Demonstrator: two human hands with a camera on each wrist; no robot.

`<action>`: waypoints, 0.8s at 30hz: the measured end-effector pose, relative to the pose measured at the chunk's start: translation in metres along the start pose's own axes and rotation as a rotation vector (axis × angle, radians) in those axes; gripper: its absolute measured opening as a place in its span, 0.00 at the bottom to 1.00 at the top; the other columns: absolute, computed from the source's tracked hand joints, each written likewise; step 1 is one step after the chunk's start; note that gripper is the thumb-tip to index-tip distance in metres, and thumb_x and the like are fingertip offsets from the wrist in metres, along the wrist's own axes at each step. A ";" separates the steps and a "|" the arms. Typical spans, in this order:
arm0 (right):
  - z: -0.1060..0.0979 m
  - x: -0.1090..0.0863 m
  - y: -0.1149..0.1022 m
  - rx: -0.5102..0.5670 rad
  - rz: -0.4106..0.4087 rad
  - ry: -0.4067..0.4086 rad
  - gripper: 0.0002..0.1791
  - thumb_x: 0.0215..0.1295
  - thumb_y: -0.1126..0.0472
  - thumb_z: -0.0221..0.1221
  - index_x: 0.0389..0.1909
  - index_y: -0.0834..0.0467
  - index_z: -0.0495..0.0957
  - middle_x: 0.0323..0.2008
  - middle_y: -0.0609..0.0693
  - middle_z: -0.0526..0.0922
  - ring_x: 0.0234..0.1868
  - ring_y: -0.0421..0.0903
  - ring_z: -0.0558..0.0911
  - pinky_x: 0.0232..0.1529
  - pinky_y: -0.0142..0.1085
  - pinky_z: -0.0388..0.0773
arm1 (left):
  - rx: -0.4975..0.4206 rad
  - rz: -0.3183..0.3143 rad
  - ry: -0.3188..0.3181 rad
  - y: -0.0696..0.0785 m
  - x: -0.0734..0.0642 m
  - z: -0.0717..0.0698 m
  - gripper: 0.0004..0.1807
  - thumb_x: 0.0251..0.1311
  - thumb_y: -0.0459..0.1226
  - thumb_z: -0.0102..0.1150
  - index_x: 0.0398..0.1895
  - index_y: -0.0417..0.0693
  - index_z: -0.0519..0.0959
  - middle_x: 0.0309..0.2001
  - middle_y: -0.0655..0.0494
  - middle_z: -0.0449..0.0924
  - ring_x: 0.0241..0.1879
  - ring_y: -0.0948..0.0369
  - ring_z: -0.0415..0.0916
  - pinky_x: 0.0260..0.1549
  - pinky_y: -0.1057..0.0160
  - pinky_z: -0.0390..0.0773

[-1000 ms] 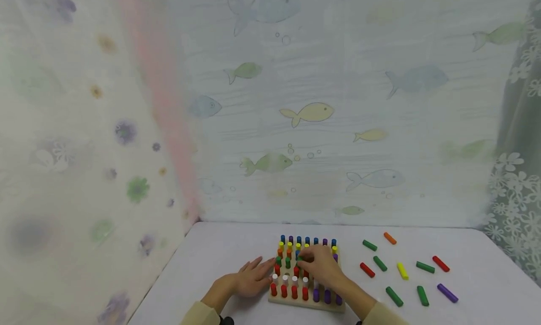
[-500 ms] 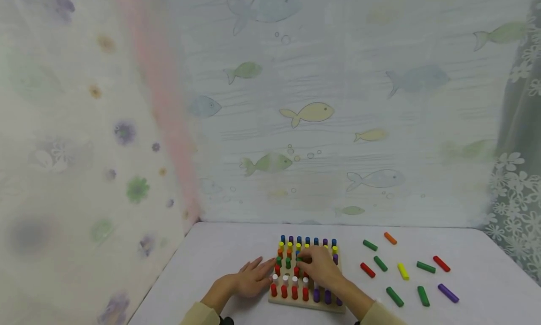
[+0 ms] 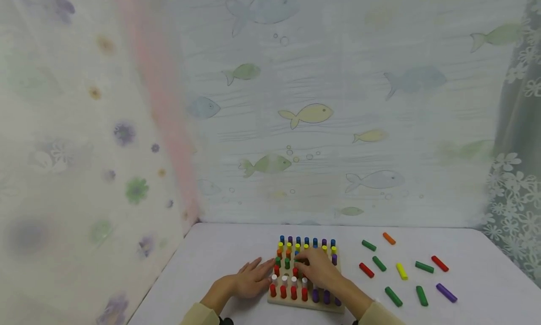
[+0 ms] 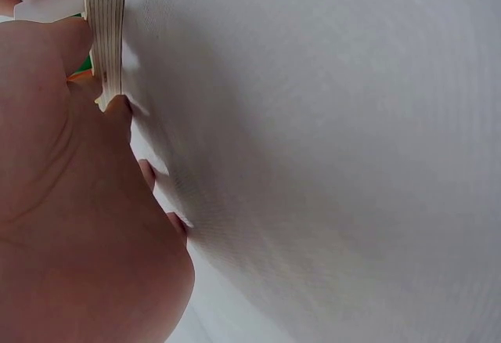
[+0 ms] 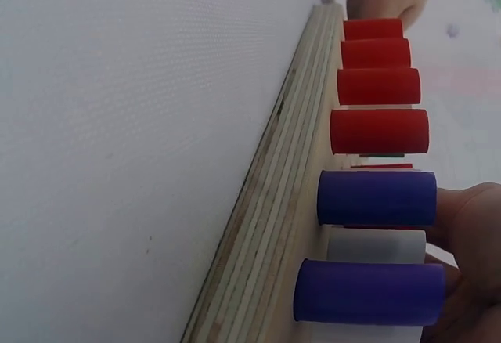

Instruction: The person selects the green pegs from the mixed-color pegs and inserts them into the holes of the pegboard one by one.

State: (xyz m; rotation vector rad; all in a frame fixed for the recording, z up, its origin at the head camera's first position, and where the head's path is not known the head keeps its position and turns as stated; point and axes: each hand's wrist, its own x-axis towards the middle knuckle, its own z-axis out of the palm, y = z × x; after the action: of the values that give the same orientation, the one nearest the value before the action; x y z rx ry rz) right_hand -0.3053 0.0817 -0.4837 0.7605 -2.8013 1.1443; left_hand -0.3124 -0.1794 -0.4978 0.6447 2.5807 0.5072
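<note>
Your left hand [image 3: 252, 279]: fingers spread, at the pegboard's [image 3: 302, 305] left edge; your right hand [image 3: 318, 269]: pinching a green peg [image 3: 297, 260], mid-board; best held upright, pressed straight down

The sleeves [image 3: 201, 314] are beige, a small black piece [image 3: 227, 321] beside each.

head: above, forward-down, farther | wrist cams: low, close | all share: pegboard [image 5: 286, 163]
</note>
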 end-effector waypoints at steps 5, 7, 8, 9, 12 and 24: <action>-0.002 -0.001 -0.002 -0.013 -0.011 -0.010 0.11 0.70 0.61 0.64 0.48 0.61 0.87 0.41 0.49 0.88 0.37 0.40 0.80 0.39 0.37 0.82 | -0.006 -0.002 0.012 0.001 -0.002 0.000 0.37 0.76 0.62 0.39 0.83 0.62 0.53 0.81 0.59 0.55 0.81 0.46 0.41 0.76 0.35 0.40; -0.003 -0.001 -0.002 -0.012 -0.007 -0.023 0.11 0.70 0.61 0.64 0.49 0.61 0.87 0.41 0.48 0.88 0.37 0.40 0.80 0.40 0.38 0.82 | -0.008 -0.002 0.016 -0.002 0.000 0.002 0.37 0.75 0.63 0.39 0.82 0.64 0.53 0.81 0.60 0.55 0.81 0.46 0.41 0.76 0.35 0.41; -0.004 -0.002 -0.003 -0.009 -0.002 -0.030 0.12 0.71 0.60 0.64 0.49 0.61 0.87 0.42 0.48 0.88 0.38 0.41 0.80 0.41 0.39 0.83 | -0.006 -0.005 0.016 -0.001 -0.001 0.002 0.37 0.76 0.62 0.40 0.82 0.64 0.53 0.81 0.60 0.55 0.81 0.47 0.42 0.76 0.35 0.41; -0.006 -0.002 -0.003 -0.006 0.004 -0.036 0.12 0.71 0.60 0.64 0.50 0.61 0.86 0.42 0.48 0.88 0.39 0.41 0.81 0.43 0.41 0.83 | -0.001 0.000 0.023 -0.003 0.001 0.003 0.37 0.75 0.63 0.39 0.82 0.65 0.53 0.81 0.61 0.55 0.81 0.46 0.42 0.76 0.35 0.41; -0.011 -0.005 -0.005 0.004 0.014 -0.055 0.10 0.72 0.61 0.62 0.48 0.60 0.86 0.39 0.45 0.86 0.38 0.40 0.80 0.41 0.38 0.82 | -0.004 -0.007 0.018 -0.001 0.000 0.001 0.36 0.76 0.61 0.40 0.83 0.63 0.53 0.81 0.60 0.55 0.81 0.46 0.41 0.76 0.35 0.41; -0.049 -0.030 -0.009 0.041 0.007 -0.057 0.08 0.71 0.62 0.63 0.44 0.61 0.86 0.34 0.44 0.84 0.35 0.44 0.79 0.32 0.30 0.79 | -0.019 0.016 0.011 -0.014 0.010 0.009 0.38 0.75 0.64 0.36 0.83 0.66 0.49 0.82 0.61 0.51 0.82 0.46 0.37 0.75 0.34 0.36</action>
State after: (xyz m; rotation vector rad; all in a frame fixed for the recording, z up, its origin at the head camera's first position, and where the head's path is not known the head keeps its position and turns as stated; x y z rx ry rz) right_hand -0.2829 0.1214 -0.4484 0.8001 -2.8365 1.2033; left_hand -0.3213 -0.1835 -0.5143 0.6591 2.5796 0.5413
